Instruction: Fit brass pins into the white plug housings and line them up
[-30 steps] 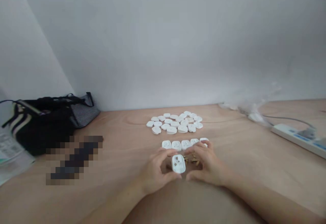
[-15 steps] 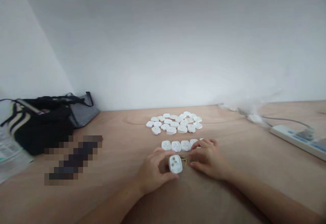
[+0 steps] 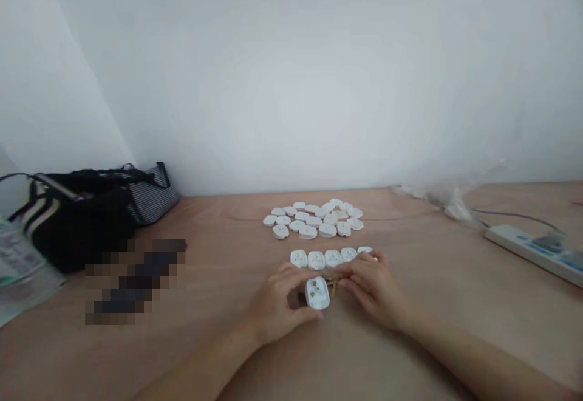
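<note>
Left hand (image 3: 274, 304) curled, gripping white plug casing (image 3: 317, 293) upright, holes turned toward me. Right hand (image 3: 375, 287) half-open beside it, at brass pins (image 3: 334, 286), hold unclear. Casing row (image 3: 323, 259) just far; loose heap (image 3: 314, 219) beyond.

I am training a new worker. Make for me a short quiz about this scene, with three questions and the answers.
1. Which hand holds the white plastic plug piece?
2. True or false: the row of white pieces lies nearer to the hands than the loose pile of white pieces.
3. What long white device with blue marks lies at the right side of the wooden table?

Key:
1. The left hand.
2. True.
3. A power strip.
</note>
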Available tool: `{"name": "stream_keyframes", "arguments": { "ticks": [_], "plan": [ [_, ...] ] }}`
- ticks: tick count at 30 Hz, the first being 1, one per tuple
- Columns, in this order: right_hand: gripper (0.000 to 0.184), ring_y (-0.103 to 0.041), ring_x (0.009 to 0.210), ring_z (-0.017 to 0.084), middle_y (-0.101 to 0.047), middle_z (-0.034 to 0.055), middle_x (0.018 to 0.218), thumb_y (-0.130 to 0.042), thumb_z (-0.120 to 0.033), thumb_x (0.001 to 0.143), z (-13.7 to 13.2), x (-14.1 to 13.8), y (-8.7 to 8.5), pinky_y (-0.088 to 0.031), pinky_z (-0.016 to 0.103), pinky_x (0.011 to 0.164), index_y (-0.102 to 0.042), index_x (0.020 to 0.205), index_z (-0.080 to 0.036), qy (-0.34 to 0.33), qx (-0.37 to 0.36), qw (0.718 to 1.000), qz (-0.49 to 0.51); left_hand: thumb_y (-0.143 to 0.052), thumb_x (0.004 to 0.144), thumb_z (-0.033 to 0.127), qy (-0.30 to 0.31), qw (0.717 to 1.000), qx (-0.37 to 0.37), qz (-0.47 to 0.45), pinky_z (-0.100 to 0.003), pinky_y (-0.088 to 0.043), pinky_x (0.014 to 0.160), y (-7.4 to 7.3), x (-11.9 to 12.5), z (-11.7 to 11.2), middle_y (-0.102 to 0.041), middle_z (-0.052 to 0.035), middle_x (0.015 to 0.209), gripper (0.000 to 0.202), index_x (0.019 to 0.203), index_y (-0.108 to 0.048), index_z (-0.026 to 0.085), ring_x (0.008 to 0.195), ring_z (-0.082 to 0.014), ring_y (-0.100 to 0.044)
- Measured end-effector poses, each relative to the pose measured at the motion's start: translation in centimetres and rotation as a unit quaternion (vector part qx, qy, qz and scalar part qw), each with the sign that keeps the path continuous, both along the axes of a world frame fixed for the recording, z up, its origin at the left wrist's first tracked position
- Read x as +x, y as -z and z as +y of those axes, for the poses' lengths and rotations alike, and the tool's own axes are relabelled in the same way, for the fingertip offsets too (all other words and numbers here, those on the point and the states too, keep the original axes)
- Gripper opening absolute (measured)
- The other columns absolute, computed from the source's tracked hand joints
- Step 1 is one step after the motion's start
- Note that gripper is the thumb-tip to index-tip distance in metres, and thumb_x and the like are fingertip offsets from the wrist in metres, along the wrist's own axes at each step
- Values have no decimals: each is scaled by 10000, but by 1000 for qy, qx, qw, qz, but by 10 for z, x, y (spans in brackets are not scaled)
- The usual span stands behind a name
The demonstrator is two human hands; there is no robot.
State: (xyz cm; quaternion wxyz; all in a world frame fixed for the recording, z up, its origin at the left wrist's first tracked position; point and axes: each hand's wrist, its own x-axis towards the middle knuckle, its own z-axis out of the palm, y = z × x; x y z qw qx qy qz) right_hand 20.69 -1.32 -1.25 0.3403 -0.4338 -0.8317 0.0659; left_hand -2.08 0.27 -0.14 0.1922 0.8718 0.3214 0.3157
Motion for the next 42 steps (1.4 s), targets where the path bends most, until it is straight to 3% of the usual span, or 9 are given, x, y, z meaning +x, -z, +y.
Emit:
{"name": "stream_keyframes", "arguments": {
  "ticks": [3, 7, 13, 24, 34, 37, 40, 42],
  "plan": [
    [279, -562, 817, 183, -688, -3, 859, -461, -142, 874, -5, -4, -3, -267, 394, 827, -613, 1040, -306, -19, 3, 1000, 24, -770, 645, 322, 10, 1000, 21, -9, -376, -438, 865, 1, 2, 0, -671, -66, 1027, 486, 1091, -619, 205, 947, -244, -561],
    [182, -589, 804, 184, -704, -7, 836, -500, -196, 867, -7, -8, 1, -285, 391, 856, -654, 927, -273, -3, -33, 996, 86, -766, 642, 253, -8, 999, 35, -27, -352, -451, 831, 3, 4, -1, -677, -63, 993, 436, 1050, -628, 188, 917, -232, -565],
    [161, -597, 785, 206, -701, 14, 752, -563, -346, 826, -6, -13, 7, -374, 349, 792, -675, 790, -237, 17, -78, 981, 174, -770, 651, 305, -3, 999, 33, -31, -342, -450, 814, 4, 5, -3, -687, -60, 982, 429, 1041, -637, 187, 894, -226, -577],
    [123, -597, 758, 185, -698, 2, 758, -616, -320, 806, -3, -19, 10, -377, 341, 773, -669, 721, -248, -39, -38, 980, 190, -785, 637, 345, 3, 999, 15, -49, -350, -440, 834, 1, 10, -8, -688, -64, 1002, 470, 1056, -643, 186, 911, -230, -581],
    [148, -587, 807, 196, -688, 15, 799, -609, -347, 813, -8, -19, 9, -315, 385, 802, -679, 721, -256, -9, 8, 989, 148, -784, 633, 361, -13, 998, -8, -61, -348, -455, 816, 1, 12, -11, -695, -72, 984, 466, 1048, -657, 190, 898, -233, -586],
    [133, -583, 856, 201, -692, 3, 868, -594, -363, 824, -9, -17, 7, -301, 398, 831, -698, 775, -297, -21, 5, 993, 114, -777, 643, 361, -7, 998, -10, -58, -353, -449, 839, 0, 12, -12, -692, -67, 995, 458, 1053, -654, 199, 911, -231, -587],
    [181, -559, 967, 219, -663, 12, 1021, -538, -362, 860, -10, -15, 5, -291, 410, 874, -670, 982, -339, -15, 9, 995, 101, -773, 651, 354, -13, 998, -10, -69, -344, -449, 849, 1, 11, -12, -685, -66, 1002, 455, 1058, -647, 193, 929, -227, -584],
    [276, -546, 997, 232, -647, 39, 1060, -518, -370, 865, -9, -13, 5, -295, 413, 890, -608, 1119, -309, 16, 10, 992, 124, -770, 658, 346, -20, 997, -9, -72, -333, -450, 849, 2, 10, -11, -677, -65, 1010, 459, 1071, -639, 193, 941, -224, -579]
  ]
}}
